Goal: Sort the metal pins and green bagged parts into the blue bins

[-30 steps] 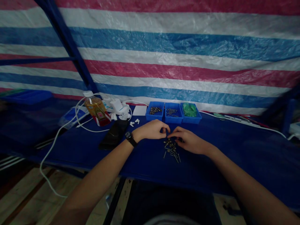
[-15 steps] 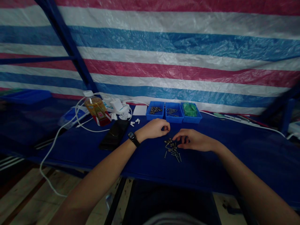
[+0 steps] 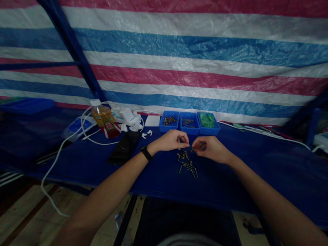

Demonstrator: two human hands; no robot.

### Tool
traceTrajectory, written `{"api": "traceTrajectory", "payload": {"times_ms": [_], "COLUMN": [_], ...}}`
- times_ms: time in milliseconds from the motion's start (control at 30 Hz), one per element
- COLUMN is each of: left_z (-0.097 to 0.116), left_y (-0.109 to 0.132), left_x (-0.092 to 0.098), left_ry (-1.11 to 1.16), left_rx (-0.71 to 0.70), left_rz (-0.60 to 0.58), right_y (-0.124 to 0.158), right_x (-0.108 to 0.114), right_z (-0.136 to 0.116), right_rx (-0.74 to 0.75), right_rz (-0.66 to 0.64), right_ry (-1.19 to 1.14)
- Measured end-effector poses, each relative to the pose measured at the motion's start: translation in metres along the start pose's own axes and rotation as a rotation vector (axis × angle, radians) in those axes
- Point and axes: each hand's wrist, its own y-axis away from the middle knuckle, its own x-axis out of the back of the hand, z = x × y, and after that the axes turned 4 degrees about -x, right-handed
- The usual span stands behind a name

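Above the blue table, my left hand (image 3: 176,140) is closed in a pinch with the fingertips pointing right; what lies between them is too small to make out. Facing it, my right hand (image 3: 208,148) pinches a small metal piece (image 3: 192,149), likely from the pile, close to the left fingertips. Below both hands is a loose pile of screws (image 3: 190,167) mixed with short, round-headed metal fittings (image 3: 183,155). Behind the hands stand three blue bins: the left bin (image 3: 169,129) has round metal bits, the middle bin (image 3: 190,130) screws, the right bin (image 3: 210,131) green plastic.
To the left are a drink bottle (image 3: 105,118), a dark phone-like slab (image 3: 124,147), white earbuds (image 3: 147,134) and a white cable (image 3: 55,164). White paper (image 3: 152,121) lies beside the bins. A striped tarp (image 3: 192,75) hangs behind the table.
My right hand has lifted from the pile with a small metal piece and come up to the left fingertips. My left fingers have straightened from a curl into a pinch.
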Motion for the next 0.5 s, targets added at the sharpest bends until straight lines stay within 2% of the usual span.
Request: {"api": "traceTrajectory", "payload": {"times_ms": [100,167,500], "left_z": [0.007,0.010,0.020], "left_y": [0.000,0.000,0.001], "left_x": [-0.001,-0.002,-0.004], "left_ry": [0.226,0.287,0.324], "left_rx": [0.040,0.031,-0.041], "left_rz": [-0.023,-0.002,0.174], "right_y": [0.000,0.000,-0.002], "right_x": [0.001,0.001,0.000], "right_z": [-0.003,-0.005,-0.009], "right_rx": [0.004,0.002,0.060], "right_rz": [0.079,0.123,0.238], "right_ry": [-0.129,-0.208,-0.366]}}
